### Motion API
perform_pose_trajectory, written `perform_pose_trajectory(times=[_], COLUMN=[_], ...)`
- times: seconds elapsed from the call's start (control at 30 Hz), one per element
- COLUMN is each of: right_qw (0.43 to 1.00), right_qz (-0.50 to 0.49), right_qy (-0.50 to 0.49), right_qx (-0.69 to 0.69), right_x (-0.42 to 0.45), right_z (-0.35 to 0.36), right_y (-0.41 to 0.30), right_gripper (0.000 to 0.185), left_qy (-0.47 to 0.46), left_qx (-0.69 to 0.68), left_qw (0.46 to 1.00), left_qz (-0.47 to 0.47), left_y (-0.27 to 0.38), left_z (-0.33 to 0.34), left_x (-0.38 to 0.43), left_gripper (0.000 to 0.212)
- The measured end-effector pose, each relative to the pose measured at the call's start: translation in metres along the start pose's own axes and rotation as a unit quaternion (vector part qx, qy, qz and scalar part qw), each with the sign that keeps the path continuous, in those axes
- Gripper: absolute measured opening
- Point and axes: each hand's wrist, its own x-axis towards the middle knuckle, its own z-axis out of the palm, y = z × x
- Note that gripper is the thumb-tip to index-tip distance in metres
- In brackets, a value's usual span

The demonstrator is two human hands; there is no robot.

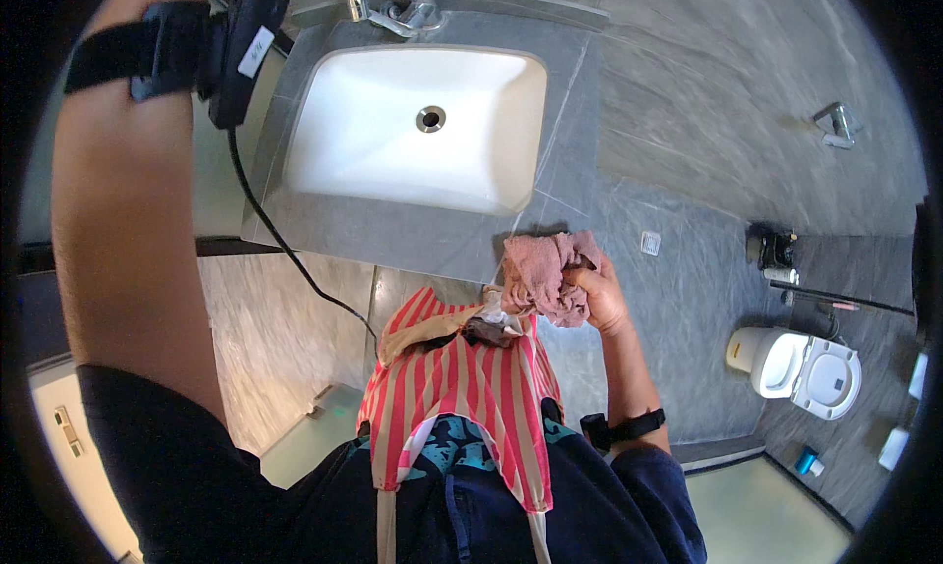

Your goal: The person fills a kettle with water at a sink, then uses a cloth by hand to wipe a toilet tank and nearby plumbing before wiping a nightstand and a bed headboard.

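Observation:
My right hand grips a crumpled pink cloth at the front right corner of the grey stone countertop. My left arm, with a black strap and a device on it, stretches up past the left side of the counter, and the left hand is beyond the top edge of the view. Before me a white rectangular washbasin is set in the counter, with a round metal drain. A chrome faucet stands behind it. I wear a red-and-beige striped apron; its pocket gapes, with dark and whitish material inside.
A black cable hangs from the arm device to the apron. A toilet with its lid up stands at the right. A floor drain lies right of the counter. A chrome wall fitting and a blue object are farther right.

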Motion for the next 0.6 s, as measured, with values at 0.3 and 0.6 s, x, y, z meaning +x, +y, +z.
perform_pose_trajectory(times=[0.3, 0.6], right_qw=[0.999, 0.999], right_qz=[0.022, 0.027], right_qy=[-0.028, -0.032], right_qx=[-0.024, 0.001], right_x=[0.004, 0.003], right_z=[0.002, -0.006], right_y=[0.004, 0.006], right_gripper=[0.036, 0.03], left_qy=[-0.094, 0.011], left_qx=[0.048, -0.062], left_qw=[0.994, 0.993], left_qz=[0.019, 0.1], left_y=[0.004, 0.025], left_z=[0.01, -0.033], left_x=[0.005, -0.124], left_gripper=[0.026, 0.032])
